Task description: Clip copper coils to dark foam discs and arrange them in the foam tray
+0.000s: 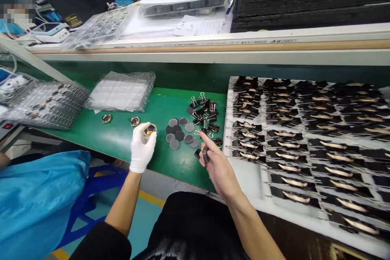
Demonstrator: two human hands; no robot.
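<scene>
My left hand (pixel 142 148), in a white glove, is closed on a round gold-rimmed watch case (pixel 150 130) above the green mat. Two similar watch cases, a near one (pixel 134 121) and a farther one (pixel 107 119), lie to its left. My bare right hand (pixel 221 168) grips a dark round disc (pixel 206 154), seen nearly edge-on, with the index finger stretched forward. Just beyond that finger is a pile of black binder clips (pixel 207 111). Between my hands several loose grey and black discs (pixel 179 135) are spread on the mat.
On the right, a white foam tray (pixel 243 172) holds rows of clipped parts. Clear plastic trays (pixel 122 91) are stacked at the back left, with more trays of watch cases (pixel 50 101) farther left. A shelf edge (pixel 195 55) runs across the back. A blue-clad person (pixel 42 195) sits at left.
</scene>
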